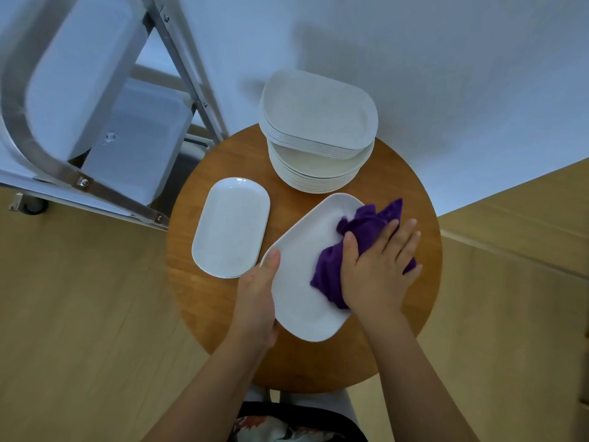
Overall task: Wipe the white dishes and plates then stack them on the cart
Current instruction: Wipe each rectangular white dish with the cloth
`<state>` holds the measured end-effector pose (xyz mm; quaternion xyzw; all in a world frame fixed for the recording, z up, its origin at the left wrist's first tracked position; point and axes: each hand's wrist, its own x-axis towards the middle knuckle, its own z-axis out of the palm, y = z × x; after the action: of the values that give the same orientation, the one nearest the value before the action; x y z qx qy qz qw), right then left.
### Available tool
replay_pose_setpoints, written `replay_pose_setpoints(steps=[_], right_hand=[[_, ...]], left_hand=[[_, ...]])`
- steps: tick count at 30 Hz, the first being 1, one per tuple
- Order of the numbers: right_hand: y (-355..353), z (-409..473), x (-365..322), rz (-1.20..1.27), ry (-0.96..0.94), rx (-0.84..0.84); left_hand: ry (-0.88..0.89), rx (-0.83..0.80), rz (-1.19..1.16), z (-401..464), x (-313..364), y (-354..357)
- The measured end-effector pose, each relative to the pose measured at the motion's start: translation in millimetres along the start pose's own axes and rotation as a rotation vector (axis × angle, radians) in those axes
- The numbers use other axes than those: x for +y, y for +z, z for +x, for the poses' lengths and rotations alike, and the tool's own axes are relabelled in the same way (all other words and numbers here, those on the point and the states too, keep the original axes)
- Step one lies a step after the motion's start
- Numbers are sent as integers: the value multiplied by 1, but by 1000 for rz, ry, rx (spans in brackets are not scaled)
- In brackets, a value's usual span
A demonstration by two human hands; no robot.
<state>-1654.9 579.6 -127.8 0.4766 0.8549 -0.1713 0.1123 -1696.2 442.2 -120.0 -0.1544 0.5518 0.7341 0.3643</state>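
A white rounded-square plate lies on the round wooden table. My left hand grips its left rim, thumb on top. My right hand lies flat with straight fingers on a purple cloth, pressing it onto the plate. A white oval dish lies to the left of the plate. A tall stack of white plates stands at the table's far edge. The metal cart with white trays stands at the upper left.
A white wall runs behind the table. Wooden floor surrounds it. A cart wheel rests on the floor at the left. Light wooden furniture stands at the right.
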Motion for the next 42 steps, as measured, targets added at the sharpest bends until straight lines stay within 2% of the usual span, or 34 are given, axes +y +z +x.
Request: replay_pose_setpoints(steps=[3,7,9,11,15,17,19,21,23,26,27,29,30,31,32,34,35,38,40,42], right_hand=[[6,-21,0,-34,-76,-20],[7,-41,-5,-5,-218,38],[2,-43,-8,101,-302,42],[-1,-46,-9,229,-400,30],[-2,-69,-14,594,-519,-93],[1,-80,-15,556,-610,-55],[6,-81,-14,412,-659,79],[6,-75,-13,399,-627,189],[-5,-69,-9,613,-614,211],[-32,-57,-1,1062,-396,8],[-39,-52,2,1221,-294,-61],[-45,-39,12,1501,-143,-218],[-46,-34,15,1611,-87,-304],[-45,-30,19,1695,-37,-379],[-42,-28,22,1752,13,-444],[-33,-26,29,1777,88,-509],[-29,-24,33,1758,114,-521],[-18,-21,43,1604,167,-491],[-14,-17,47,1304,104,-289],[-15,-13,51,1195,66,-85]], left_hand=[[-30,57,50,3,0,4],[-153,125,158,12,10,14],[-153,127,197,16,14,19],[-128,132,138,19,18,23],[-142,124,70,23,34,27],[-131,109,51,22,43,27],[-144,60,45,19,48,27],[-149,-15,104,12,47,29],[-152,-73,122,8,50,28],[-135,-148,87,5,57,20],[-99,-105,142,9,54,13],[-40,132,345,18,43,-4],[-71,209,332,20,40,-13],[-131,163,186,22,36,-21],[-206,46,-50,23,32,-30],[-250,-139,-398,25,25,-43],[-239,-192,-444,27,23,-47],[-220,-193,-307,29,23,-50],[-239,-197,-198,32,32,-51],[-225,-207,-84,33,40,-52]])
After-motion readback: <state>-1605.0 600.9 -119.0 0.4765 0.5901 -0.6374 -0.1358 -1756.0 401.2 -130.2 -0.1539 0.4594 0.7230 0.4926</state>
